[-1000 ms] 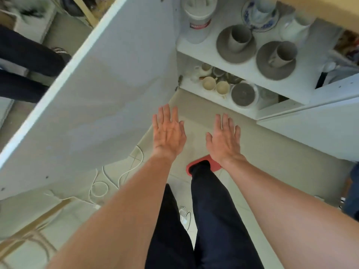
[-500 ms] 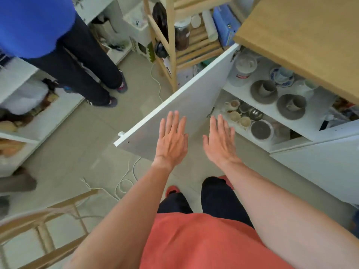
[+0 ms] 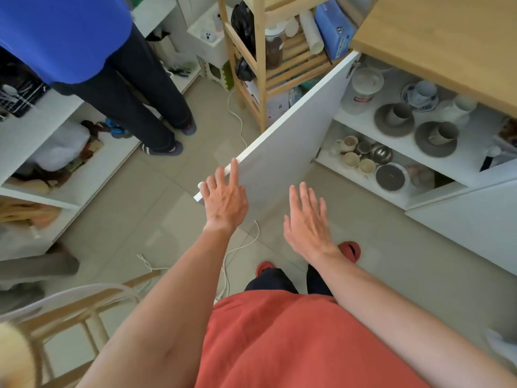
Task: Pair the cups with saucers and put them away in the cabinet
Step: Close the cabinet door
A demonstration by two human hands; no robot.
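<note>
The white cabinet door (image 3: pixel 291 141) stands open at the right. On the upper shelf (image 3: pixel 363 123) two grey cups stand on grey saucers (image 3: pixel 394 119) (image 3: pixel 436 137), and a blue-patterned cup sits on its saucer (image 3: pixel 419 95) behind them. The lower shelf holds several small cream cups (image 3: pixel 359 161) and a dark plate (image 3: pixel 390 177). My left hand (image 3: pixel 225 197) is flat and empty, fingertips at the outer edge of the door. My right hand (image 3: pixel 306 217) hovers open and empty above the floor, apart from the door.
A white lidded tub (image 3: pixel 365 86) stands on the upper shelf. A wooden countertop (image 3: pixel 436 37) overhangs the cabinet. A wooden rack (image 3: pixel 260 63) stands behind the door. A person in blue (image 3: pixel 92 68) stands at the left. A white cord (image 3: pixel 240 245) lies on the floor; a chair (image 3: pixel 72 312) is lower left.
The view has pulled back and up from the cabinet. My left hand has moved left to the door's outer edge; both hands stay flat and empty.
</note>
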